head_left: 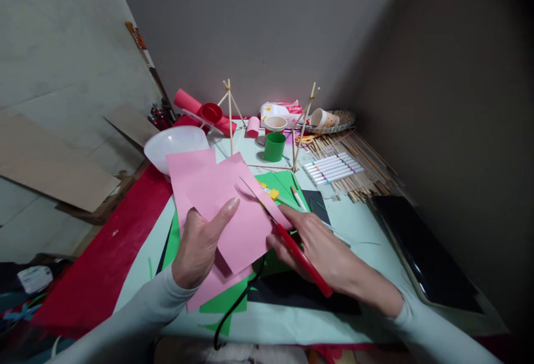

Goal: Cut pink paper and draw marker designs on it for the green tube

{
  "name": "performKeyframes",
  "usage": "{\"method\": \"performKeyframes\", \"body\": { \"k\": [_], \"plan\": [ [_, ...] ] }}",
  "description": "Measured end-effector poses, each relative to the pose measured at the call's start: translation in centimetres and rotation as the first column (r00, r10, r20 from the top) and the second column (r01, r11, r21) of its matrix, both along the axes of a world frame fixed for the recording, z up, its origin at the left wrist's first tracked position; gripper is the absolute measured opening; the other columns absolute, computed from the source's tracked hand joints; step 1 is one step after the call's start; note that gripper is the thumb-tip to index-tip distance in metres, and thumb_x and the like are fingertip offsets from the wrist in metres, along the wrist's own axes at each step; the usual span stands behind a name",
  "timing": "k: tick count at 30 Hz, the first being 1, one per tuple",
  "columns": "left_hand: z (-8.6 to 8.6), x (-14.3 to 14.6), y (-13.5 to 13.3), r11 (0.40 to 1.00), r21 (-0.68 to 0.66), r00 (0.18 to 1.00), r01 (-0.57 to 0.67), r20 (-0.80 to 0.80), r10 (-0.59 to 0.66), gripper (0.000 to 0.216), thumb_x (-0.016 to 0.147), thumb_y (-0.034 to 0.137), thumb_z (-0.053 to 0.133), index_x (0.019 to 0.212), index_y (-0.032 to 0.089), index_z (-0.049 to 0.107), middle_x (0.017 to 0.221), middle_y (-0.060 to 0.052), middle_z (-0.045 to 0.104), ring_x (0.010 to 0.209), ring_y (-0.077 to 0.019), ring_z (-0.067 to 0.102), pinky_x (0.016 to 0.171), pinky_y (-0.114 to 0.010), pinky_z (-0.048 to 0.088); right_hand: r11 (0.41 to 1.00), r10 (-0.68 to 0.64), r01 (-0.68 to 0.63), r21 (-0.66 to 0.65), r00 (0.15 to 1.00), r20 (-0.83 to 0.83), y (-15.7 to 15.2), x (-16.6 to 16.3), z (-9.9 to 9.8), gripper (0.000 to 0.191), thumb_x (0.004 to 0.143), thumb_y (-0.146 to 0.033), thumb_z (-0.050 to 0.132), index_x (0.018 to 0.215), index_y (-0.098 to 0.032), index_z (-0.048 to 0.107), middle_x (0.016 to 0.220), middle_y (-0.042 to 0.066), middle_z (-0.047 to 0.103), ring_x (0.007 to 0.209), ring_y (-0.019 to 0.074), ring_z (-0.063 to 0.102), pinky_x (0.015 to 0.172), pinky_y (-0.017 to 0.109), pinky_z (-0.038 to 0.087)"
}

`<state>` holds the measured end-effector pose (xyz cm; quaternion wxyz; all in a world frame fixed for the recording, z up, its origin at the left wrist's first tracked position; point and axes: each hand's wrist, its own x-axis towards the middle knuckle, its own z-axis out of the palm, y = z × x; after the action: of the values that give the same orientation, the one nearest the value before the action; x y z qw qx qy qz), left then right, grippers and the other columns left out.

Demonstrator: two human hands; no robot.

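My left hand (202, 241) grips a sheet of pink paper (246, 236), its thumb lying on top. In my right hand (312, 241) is a pair of red-handled scissors (298, 252), seen edge-on, with the blades at the sheet's right part. A narrow strip curves away beside the blades, close to my right fingers. The lower blade and some right fingers are hidden. Below the held sheet lie more pink paper, green paper (225, 300) and black paper (304, 294). A yellow tool (271, 192) shows partly behind the sheet.
A wooden-stick frame (230, 119) stands behind the paper, near a green cup (275, 147) and a paper cup (275, 124). At left is a white bowl (177, 144). Markers (334, 168), loose sticks (359, 186) and a dark tablet-like slab (421, 247) lie at right.
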<state>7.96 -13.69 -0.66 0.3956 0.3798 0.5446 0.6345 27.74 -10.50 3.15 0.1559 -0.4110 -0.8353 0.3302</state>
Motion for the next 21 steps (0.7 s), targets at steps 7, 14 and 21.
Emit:
{"method": "performKeyframes", "body": {
  "k": [7, 14, 21],
  "plan": [
    [-0.1, 0.2, -0.2, 0.999, -0.008, 0.996, 0.054, 0.07, -0.053, 0.058, 0.078, 0.044, 0.085, 0.127, 0.017, 0.071, 0.113, -0.014, 0.079, 0.108, -0.0359, 0.074, 0.094, -0.047, 0.061, 1.0, -0.003, 0.003, 0.002, 0.999, -0.045, -0.1, 0.0, -0.1, 0.026, 0.101, -0.038, 0.048, 0.081, -0.022, 0.047, 0.071, -0.002, 0.056, 0.058, 0.0126, 0.039, 0.061, 0.028, 0.031],
    [0.7, 0.5, -0.4, 0.99, -0.065, 0.973, 0.128, 0.202, -0.113, 0.062, 0.077, 0.042, 0.087, 0.129, 0.015, 0.069, 0.116, -0.014, 0.078, 0.108, -0.0357, 0.074, 0.096, -0.047, 0.059, 0.997, -0.031, 0.028, -0.075, 0.999, -0.037, -0.1, -0.1, -0.3, 0.031, 0.098, -0.044, 0.054, 0.077, -0.022, 0.047, 0.066, -0.003, 0.052, 0.055, 0.0115, 0.036, 0.058, 0.028, 0.028],
    [0.9, 0.7, -0.7, 0.959, -0.101, 0.952, 0.266, 0.183, -0.245, 0.055, 0.079, 0.043, 0.085, 0.126, 0.016, 0.072, 0.114, -0.013, 0.08, 0.108, -0.0362, 0.073, 0.097, -0.047, 0.058, 0.994, -0.082, 0.079, -0.079, 0.996, -0.025, 0.0, -0.6, 0.2, 0.026, 0.093, -0.043, 0.057, 0.08, -0.022, 0.045, 0.072, -0.001, 0.054, 0.061, 0.0144, 0.043, 0.065, 0.029, 0.033]
  ]
}}
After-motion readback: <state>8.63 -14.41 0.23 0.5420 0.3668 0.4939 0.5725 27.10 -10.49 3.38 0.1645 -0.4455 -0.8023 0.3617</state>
